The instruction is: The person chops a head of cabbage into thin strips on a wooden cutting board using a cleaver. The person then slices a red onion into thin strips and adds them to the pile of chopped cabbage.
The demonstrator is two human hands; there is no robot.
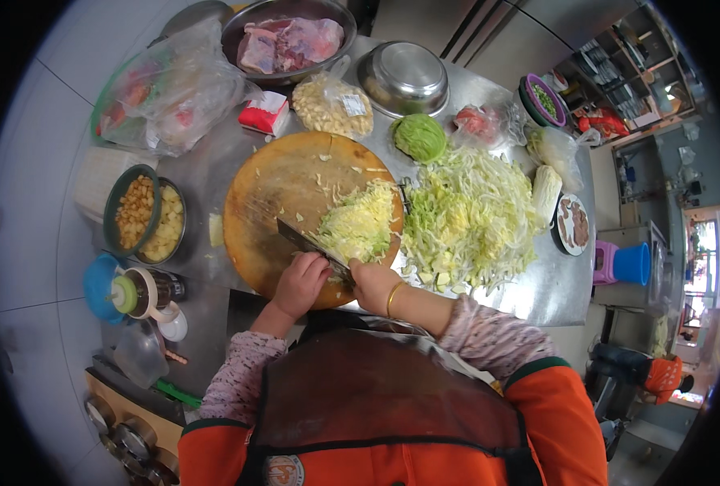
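My right hand (375, 288) grips the handle end of a cleaver (293, 234), its dark blade slanting up and left over a round wooden chopping board (269, 176). My left hand (304, 284) is at the near side of the blade with bent fingers; whether they hold anything is hidden. Just beyond the blade, a mound of finely shredded cabbage (360, 222) lies on the board's right half. Small scraps are scattered over the wood. To the right of the board, a large heap of shredded cabbage (469, 212) covers part of the steel table (554, 291).
Behind the board are a cabbage head (419, 138), an upturned steel bowl (409, 73), a bag of pale pieces (332, 106) and a basin of raw meat (290, 45). Bowls of diced food (132, 209) stand left. A plate of meat (572, 225) sits right. A person (657, 373) is farther off.
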